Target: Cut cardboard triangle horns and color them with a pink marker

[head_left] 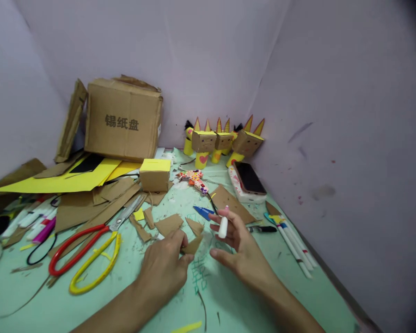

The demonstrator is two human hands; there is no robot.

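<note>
My left hand (pixel 168 259) is closed, its thumb and curled fingers at a small pointed piece of brown cardboard (pixel 193 246); part of that piece is hidden behind the fingers. To its right, my right hand (pixel 242 247) has a white marker (pixel 223 227) tucked between its fingers, a bit of pink showing at the far end. The thumb of that hand stands apart from the marker. Cardboard scraps (pixel 169 225) lie just beyond my left hand. A blue marker cap (pixel 204 212) rests beyond the right fingertips. Green marks (pixel 199 275) are drawn on the tablecloth between the hands.
Large scissors (pixel 113 229) lie open at left, near cardboard strips and yellow sheets (pixel 55 178). A small yellow-topped box (pixel 155 175), a patterned glue gun (pixel 194 179) and cardboard-headed figures (pixel 204 141) stand farther back. A phone (pixel 250 178) and white markers (pixel 294 245) are at right.
</note>
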